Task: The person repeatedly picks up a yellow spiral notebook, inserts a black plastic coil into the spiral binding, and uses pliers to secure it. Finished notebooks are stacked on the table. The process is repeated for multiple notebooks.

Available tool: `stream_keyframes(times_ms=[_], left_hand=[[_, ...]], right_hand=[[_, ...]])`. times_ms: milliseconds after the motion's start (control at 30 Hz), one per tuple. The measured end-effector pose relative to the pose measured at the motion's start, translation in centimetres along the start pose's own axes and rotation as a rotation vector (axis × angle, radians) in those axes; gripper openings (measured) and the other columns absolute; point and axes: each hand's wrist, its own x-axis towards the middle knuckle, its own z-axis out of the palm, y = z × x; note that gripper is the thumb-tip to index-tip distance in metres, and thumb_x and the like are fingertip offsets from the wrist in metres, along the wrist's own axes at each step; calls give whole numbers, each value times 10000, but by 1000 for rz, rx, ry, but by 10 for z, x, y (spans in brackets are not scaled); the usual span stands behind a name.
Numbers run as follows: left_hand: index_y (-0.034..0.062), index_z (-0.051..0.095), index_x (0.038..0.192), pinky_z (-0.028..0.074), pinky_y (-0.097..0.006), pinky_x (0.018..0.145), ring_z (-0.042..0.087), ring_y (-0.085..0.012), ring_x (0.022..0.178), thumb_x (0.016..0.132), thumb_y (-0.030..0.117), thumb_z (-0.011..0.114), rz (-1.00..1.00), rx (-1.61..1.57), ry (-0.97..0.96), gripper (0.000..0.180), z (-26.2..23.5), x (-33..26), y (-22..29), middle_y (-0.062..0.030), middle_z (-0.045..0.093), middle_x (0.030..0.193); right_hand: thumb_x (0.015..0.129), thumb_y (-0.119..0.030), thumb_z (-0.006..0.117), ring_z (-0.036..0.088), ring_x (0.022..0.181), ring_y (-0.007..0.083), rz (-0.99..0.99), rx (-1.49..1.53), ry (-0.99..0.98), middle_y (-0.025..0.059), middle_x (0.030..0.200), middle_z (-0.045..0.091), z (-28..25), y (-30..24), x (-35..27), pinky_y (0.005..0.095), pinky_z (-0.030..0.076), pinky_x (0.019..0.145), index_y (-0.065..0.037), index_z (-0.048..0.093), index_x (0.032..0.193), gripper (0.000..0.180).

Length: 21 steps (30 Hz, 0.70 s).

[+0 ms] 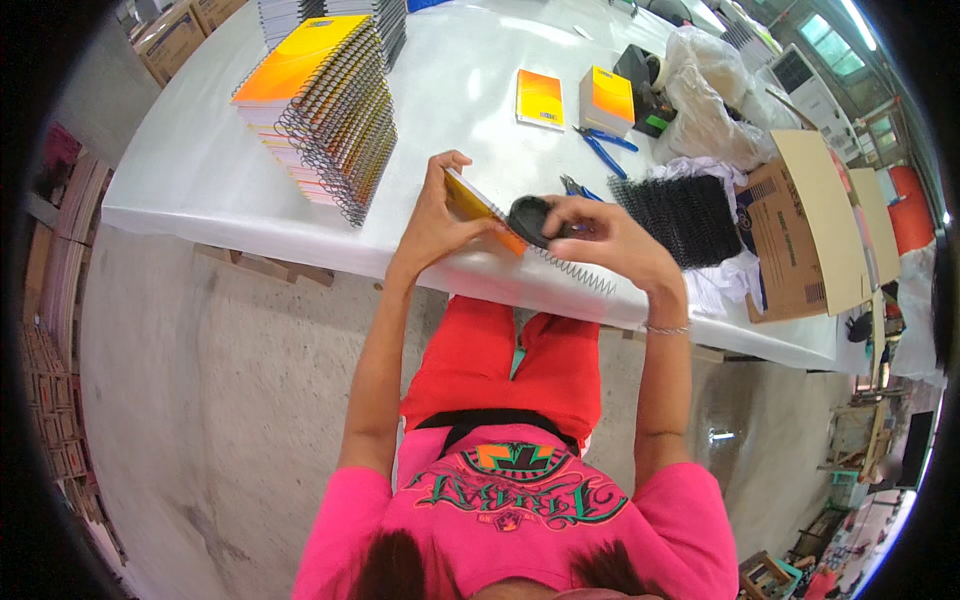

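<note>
A white-covered table [170, 185] curves across the room, with a stack of spiral-bound yellow-orange notebooks [310, 60] at its left. Next, over the near edge, the left hand [432, 222] has its thumb and fingers closed on a tilted small notebook [468, 203]. At that notebook's right side is a black round piece [527, 218]; the right hand [612, 238] meets it with bent fingers, blurred, so a firm grip cannot be told. A wire coil [585, 275] extends below them. Farther right lie blue-handled pliers [603, 155], black coils [685, 220] and an open cardboard box [790, 240].
</note>
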Motion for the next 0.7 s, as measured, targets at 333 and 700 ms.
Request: stream_keyframes(times_ms=[333, 700], left_hand=[[134, 275, 1407, 442, -396, 1005, 511, -309, 1158, 529, 294, 970, -89, -90, -28, 1132, -2, 4, -2, -168, 464, 1189], [162, 312, 1402, 442, -376, 987, 530, -290, 1114, 531, 315, 973, -69, -79, -57, 1105, -1, 1, -3, -133, 472, 1122]], right_hand=[[787, -348, 794, 518, 845, 113, 92, -326, 311, 75, 988, 624, 1, 13, 21, 256, 452, 740, -33, 692, 942, 366], [836, -291, 764, 560, 851, 102, 46, 113, 108, 46, 968, 659, 10, 16, 28, 253, 442, 766, -45, 707, 974, 288]])
